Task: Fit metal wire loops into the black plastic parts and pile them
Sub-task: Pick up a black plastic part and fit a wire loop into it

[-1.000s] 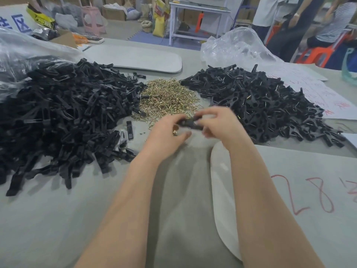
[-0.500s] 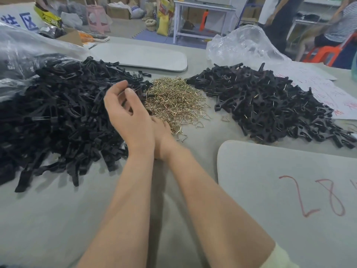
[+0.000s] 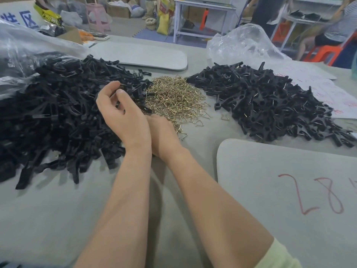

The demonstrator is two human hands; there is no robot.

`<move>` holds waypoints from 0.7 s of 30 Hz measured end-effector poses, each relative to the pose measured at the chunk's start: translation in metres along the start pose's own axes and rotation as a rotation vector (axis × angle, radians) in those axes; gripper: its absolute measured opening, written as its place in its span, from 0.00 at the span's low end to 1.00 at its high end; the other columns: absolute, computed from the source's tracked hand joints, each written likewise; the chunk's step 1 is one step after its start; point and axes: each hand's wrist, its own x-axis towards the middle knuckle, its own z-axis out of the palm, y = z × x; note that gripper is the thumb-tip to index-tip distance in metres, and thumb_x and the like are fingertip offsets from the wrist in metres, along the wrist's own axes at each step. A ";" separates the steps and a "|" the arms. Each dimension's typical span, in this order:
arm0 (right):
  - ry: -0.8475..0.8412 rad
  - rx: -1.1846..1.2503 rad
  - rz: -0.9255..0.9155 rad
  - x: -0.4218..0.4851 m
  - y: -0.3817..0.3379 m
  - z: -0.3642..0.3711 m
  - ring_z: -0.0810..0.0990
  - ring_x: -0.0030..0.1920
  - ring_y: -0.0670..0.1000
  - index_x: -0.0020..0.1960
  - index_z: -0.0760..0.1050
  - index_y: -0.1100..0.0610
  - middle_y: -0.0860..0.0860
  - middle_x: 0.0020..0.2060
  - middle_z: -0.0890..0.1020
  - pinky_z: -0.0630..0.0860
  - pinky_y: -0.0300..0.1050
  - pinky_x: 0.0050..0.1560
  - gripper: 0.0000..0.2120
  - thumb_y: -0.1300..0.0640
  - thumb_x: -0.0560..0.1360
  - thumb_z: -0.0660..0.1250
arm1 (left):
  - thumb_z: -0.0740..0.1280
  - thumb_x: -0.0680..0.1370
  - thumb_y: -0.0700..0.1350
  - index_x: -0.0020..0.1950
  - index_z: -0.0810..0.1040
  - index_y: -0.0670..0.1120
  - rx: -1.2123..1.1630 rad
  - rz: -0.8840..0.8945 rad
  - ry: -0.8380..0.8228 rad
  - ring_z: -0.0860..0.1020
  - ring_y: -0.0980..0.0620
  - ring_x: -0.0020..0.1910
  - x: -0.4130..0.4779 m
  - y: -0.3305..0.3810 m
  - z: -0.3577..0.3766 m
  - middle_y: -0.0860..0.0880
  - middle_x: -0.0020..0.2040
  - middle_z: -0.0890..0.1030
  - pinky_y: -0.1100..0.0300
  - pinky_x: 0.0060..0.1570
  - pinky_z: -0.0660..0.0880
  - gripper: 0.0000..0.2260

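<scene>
Right hand [image 3: 162, 136] sits behind my left wrist, fingers hidden, so can't tell its grip. Left hand [image 3: 119, 113] half-curled, nothing visibly held, fingertips at unfitted black parts [image 3: 58, 113]; wire loops [image 3: 173, 97] just beyond. Fitted pile [image 3: 270, 101] far right, roughly half done I'd say.

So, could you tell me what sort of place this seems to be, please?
Probably a small factory or workshop doing hand assembly: a large pile of black plastic parts, a heap of wire loops and a second pile of fitted parts share one table, with sacks behind.
</scene>
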 end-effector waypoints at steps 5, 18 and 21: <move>0.165 0.407 0.178 0.003 0.009 -0.005 0.72 0.50 0.52 0.65 0.70 0.54 0.54 0.55 0.70 0.68 0.45 0.51 0.20 0.67 0.76 0.54 | 0.58 0.79 0.36 0.53 0.74 0.43 -0.051 -0.051 0.083 0.75 0.50 0.51 0.008 -0.002 -0.002 0.38 0.58 0.75 0.60 0.50 0.73 0.07; -0.043 0.091 0.188 0.001 -0.011 -0.004 0.69 0.51 0.58 0.46 0.75 0.54 0.55 0.48 0.68 0.66 0.49 0.46 0.05 0.57 0.77 0.61 | 0.58 0.78 0.36 0.53 0.73 0.44 -0.004 0.009 0.064 0.75 0.64 0.45 0.008 -0.009 0.001 0.42 0.56 0.75 0.71 0.48 0.71 0.08; 0.130 0.325 0.213 -0.003 0.003 -0.015 0.72 0.42 0.54 0.50 0.77 0.57 0.53 0.42 0.74 0.69 0.47 0.43 0.09 0.52 0.77 0.64 | 0.60 0.78 0.36 0.56 0.74 0.42 0.060 -0.035 -0.074 0.76 0.61 0.47 0.007 -0.014 0.003 0.48 0.52 0.77 0.68 0.51 0.73 0.09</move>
